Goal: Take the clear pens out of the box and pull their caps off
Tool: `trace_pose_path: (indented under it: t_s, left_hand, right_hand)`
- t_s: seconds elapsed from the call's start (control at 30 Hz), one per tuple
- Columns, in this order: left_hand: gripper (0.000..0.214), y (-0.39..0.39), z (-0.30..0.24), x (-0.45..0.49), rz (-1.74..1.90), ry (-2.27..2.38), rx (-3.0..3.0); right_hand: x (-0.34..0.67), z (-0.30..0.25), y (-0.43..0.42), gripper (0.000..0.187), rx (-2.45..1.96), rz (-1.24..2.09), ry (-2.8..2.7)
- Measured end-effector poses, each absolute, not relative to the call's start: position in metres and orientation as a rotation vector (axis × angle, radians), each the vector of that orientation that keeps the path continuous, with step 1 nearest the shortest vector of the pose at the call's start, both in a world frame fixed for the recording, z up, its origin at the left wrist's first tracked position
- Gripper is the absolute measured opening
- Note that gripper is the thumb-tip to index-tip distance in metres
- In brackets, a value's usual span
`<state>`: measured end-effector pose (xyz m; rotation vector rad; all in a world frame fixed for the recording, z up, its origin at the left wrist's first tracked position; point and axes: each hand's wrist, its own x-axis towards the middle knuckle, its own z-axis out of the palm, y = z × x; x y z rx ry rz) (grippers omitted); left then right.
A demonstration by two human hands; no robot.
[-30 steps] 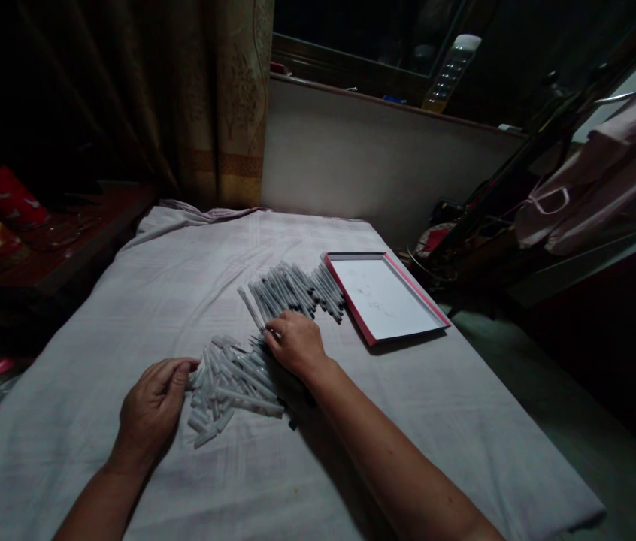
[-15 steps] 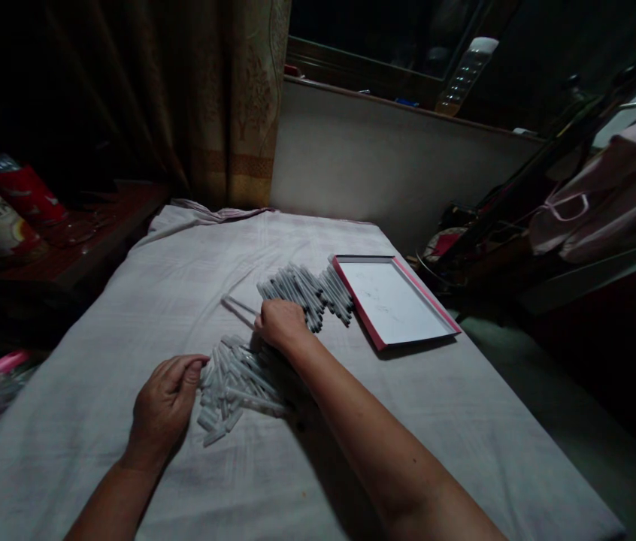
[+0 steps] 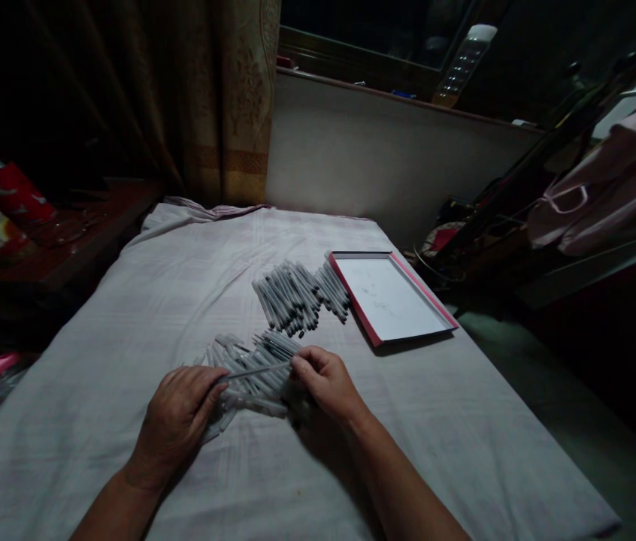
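Observation:
My left hand (image 3: 180, 409) and my right hand (image 3: 326, 379) hold one thin grey pen (image 3: 258, 370) between them, an end in the fingers of each. The left fingertips cover their end, so I cannot tell whether a cap is in them too. Beneath the pen lies a loose pile of clear pen parts (image 3: 261, 402), with short pale caps among them, partly hidden by my left hand. Several slim dark-tipped pieces (image 3: 278, 344) rest at the pile's far side. Farther off, a row of pens (image 3: 289, 297) with dark ends lies side by side.
A shallow white tray with pink-red sides (image 3: 400, 297) lies right of the pen row. All this is on a pale checked cloth (image 3: 126, 315). At left stands a dark wooden table (image 3: 98, 225) with packages. Pink fabric (image 3: 605, 188) hangs at right.
My right hand has come back from beside the pen row toward me, to the near pile. My left hand has shifted slightly right and down. The pen now spans both hands.

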<state>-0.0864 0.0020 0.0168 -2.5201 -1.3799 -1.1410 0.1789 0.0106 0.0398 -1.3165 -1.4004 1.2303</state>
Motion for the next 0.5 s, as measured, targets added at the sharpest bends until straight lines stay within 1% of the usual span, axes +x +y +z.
trace_pose_path:
  t_s: [0.07,0.17,0.27,0.4,0.5]
  left_hand:
    - [0.022,0.0013,0.0211,-0.0826,-1.156,-1.348,-2.520]
    - [0.024,0.0013,0.0243,-0.0800,-1.160,-1.339,-2.523]
    - [0.024,0.0011,0.0242,-0.0804,-1.163,-1.348,-2.551]
    - [0.023,0.0009,0.0242,-0.0810,-1.168,-1.378,-2.580]
    - [0.022,0.0017,0.0248,-0.0811,-1.176,-1.369,-2.584]
  right_hand:
    - [0.1820,0.0386,0.0095,0.037,-1.335,1.261,-1.308]
    - [0.1833,0.0393,0.0092,0.039,-1.323,1.290,-1.247]
    - [0.1832,0.0388,0.0103,0.035,-1.293,1.302,-1.208]
    - [0.1851,0.0344,0.0118,0.024,-1.235,1.308,-1.188]
    - [0.1880,0.0316,0.0116,0.017,-1.185,1.229,-1.243]
